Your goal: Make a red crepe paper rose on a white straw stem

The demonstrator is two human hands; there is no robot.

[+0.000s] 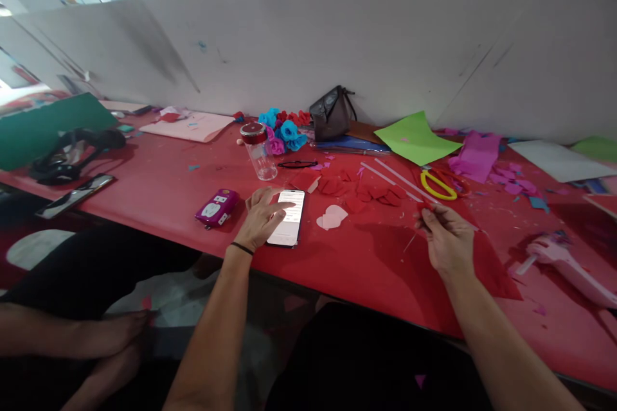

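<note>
My left hand, a dark band at its wrist, reaches over a smartphone with a lit white screen. Its index finger extends onto the screen, and the hand grips nothing. Further right, my right hand pinches a small piece of red paper between thumb and fingers. A thin pale strand hangs below these fingertips; whether it joins the paper I cannot tell. Between the hands lie cut red paper petals and pale pink paper shapes. A red paper sheet spreads beneath my right hand.
Yellow-handled scissors, glue sticks and a pink glue gun lie to the right. A clear jar, paper flowers and a dark pouch stand behind. A purple case sits left; another person's hands rest nearby.
</note>
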